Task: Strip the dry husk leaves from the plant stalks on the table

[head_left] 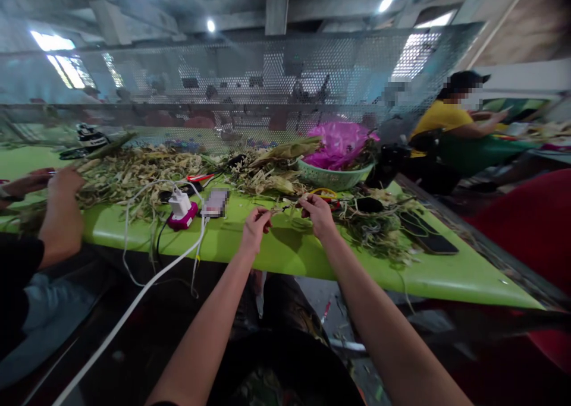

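Both of my hands are raised over the front part of the green table point(285, 263), a short gap apart. The fingers of my left hand point(256, 226) are pinched on one end of a thin, dark and pale plant strand point(284, 208). At its other end, my right hand point(316, 211) pinches the strand between thumb and fingers. Just behind my right hand are a yellow-handled tool point(323, 192) and a red object. A pile of dry plant strips point(276, 180) lies beyond both hands.
A phone point(216, 203) and a white charger point(179, 203) on a purple block, with cables, lie left. A green basket point(336, 177) holds a pink bag point(336, 146). Another phone point(435, 239) lies right. A co-worker's hands point(57, 180) are at far left; another person point(450, 112) sits right.
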Action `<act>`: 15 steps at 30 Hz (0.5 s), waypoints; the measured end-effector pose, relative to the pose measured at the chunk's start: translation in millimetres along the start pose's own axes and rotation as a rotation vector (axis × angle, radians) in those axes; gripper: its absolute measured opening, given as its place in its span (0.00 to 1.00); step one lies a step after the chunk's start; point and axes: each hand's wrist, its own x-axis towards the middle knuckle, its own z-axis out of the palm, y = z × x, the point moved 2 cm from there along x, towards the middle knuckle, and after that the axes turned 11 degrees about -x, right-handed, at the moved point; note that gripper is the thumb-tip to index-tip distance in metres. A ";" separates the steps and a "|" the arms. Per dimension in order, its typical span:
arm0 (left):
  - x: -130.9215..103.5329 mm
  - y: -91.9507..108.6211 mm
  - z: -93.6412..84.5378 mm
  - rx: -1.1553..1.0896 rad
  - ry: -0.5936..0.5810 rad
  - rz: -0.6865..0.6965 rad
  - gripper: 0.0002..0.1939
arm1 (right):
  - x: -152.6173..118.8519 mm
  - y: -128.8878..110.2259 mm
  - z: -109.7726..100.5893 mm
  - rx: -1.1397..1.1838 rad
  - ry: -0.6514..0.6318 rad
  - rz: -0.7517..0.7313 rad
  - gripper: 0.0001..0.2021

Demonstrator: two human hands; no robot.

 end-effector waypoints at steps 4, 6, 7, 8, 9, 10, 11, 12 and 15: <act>-0.3 0.1 -3.0 -0.068 0.001 -0.012 0.11 | -1.0 -1.5 -0.3 -0.003 0.012 -0.010 0.17; -0.2 0.0 -3.7 -0.091 0.008 -0.013 0.11 | -0.9 -1.3 -1.1 -0.002 0.019 -0.008 0.17; -0.4 0.2 -3.8 -0.098 0.012 -0.013 0.11 | -0.5 -1.0 -1.8 0.001 0.026 -0.007 0.17; -0.6 0.7 -3.8 -0.103 0.015 -0.014 0.11 | 0.1 -0.5 -3.0 0.006 0.037 -0.006 0.17; -0.9 1.3 -3.7 -0.107 0.021 -0.014 0.11 | 1.0 0.1 -4.4 0.013 0.051 -0.004 0.17; -1.3 2.0 -3.7 -0.111 0.028 -0.013 0.11 | 1.9 0.9 -6.1 0.022 0.067 -0.001 0.17; -1.6 2.8 -3.8 -0.115 0.035 -0.013 0.11 | 3.0 1.8 -8.0 0.031 0.085 0.002 0.17; -1.9 3.6 -4.0 -0.120 0.043 -0.012 0.11 | 4.0 2.7 -9.8 0.039 0.103 0.006 0.17; -2.2 4.9 -5.3 -0.135 0.059 -0.010 0.11 | 6.0 4.7 -14.1 0.056 0.142 0.014 0.18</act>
